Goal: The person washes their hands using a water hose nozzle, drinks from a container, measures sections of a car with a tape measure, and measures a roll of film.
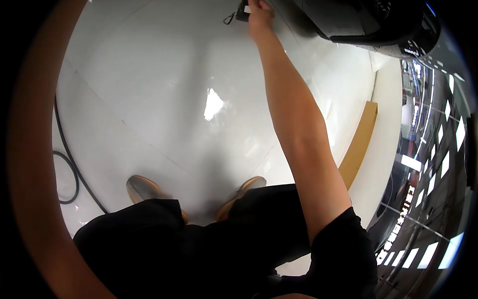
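My right hand is at the top edge of the head view, at the end of my outstretched arm. Its fingers are closed around a black handheld object with a small dark loop hanging from it. The top of that object is cut off, so its kind is not clear. A glossy black car body is to the right of this hand, apart from it. My left forearm runs up the left side, and its hand lies outside the view.
A black hose or cable curls over the shiny light floor at the left. My shoes stand on that floor. To the right, a yellow-brown strip runs beside a pale edge, with bright ceiling lights beyond.
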Available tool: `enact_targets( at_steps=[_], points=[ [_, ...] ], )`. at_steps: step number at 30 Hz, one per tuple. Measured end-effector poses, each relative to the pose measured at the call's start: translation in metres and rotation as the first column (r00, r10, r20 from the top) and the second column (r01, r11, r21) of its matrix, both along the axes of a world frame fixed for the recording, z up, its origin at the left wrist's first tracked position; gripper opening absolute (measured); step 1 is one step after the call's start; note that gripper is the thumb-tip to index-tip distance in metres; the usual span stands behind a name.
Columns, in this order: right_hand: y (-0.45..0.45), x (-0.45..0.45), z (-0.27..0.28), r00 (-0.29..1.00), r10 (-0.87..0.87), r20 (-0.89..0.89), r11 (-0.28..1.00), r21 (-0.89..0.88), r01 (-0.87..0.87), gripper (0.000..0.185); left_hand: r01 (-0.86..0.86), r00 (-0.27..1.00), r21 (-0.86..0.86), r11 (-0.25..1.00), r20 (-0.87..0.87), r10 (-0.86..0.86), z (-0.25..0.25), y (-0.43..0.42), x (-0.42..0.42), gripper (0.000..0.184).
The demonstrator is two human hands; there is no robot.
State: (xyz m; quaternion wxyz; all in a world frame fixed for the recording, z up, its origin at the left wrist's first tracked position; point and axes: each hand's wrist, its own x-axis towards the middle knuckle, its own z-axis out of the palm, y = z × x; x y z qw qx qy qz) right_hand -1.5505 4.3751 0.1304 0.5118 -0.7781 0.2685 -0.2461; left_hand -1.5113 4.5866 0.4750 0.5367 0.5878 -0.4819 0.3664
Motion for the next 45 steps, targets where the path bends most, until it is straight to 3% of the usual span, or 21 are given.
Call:
enact_targets(
  at_steps=[5,9,13,15,18,31,40,43,45],
  points=[
    [-0.02,0.01,-0.001,0.998,-0.034,0.057,0.999,0.038,0.032,0.031,-0.005,1.0,-0.002,1.0,0.029,0.005,0.0,0.005,-0.006,0.029],
    [-0.032,0.013,0.002,0.999,-0.02,0.046,0.999,-0.034,0.022,0.03,-0.01,0.999,0.002,1.0,0.034,0.01,-0.004,0.01,-0.007,0.03],
    [-0.036,0.014,0.007,0.995,0.018,0.097,0.998,0.056,-0.023,0.03,-0.005,0.999,0.002,1.0,0.034,0.005,-0.007,0.012,-0.008,0.032],
    [-0.032,0.013,0.014,0.995,0.031,0.09,0.997,-0.068,-0.024,0.031,-0.007,0.999,0.003,1.0,0.038,0.007,-0.007,0.014,-0.008,0.033],
    [-0.028,0.008,0.019,1.0,-0.006,0.015,0.999,-0.052,0.006,0.032,-0.005,0.999,0.004,1.0,0.04,0.005,-0.008,0.017,-0.01,0.035],
    [-0.042,0.011,0.007,0.995,0.044,0.086,0.998,-0.052,-0.04,0.032,-0.016,0.999,0.005,1.0,0.049,0.015,-0.01,0.021,-0.011,0.046],
    [-0.036,0.004,0.012,0.999,-0.032,0.016,0.991,-0.127,0.033,0.034,-0.035,0.998,0.004,0.999,0.056,0.035,-0.008,0.02,-0.008,0.055],
    [-0.025,-0.005,0.016,0.999,-0.03,-0.034,0.994,-0.105,0.026,0.036,-0.041,0.998,0.002,0.999,0.055,0.041,-0.005,0.017,-0.006,0.058],
    [-0.011,-0.019,0.019,0.997,0.054,-0.054,0.998,-0.019,-0.055,0.027,-0.043,0.997,0.0,0.999,0.06,0.043,-0.004,0.014,-0.005,0.06]
  ],
)
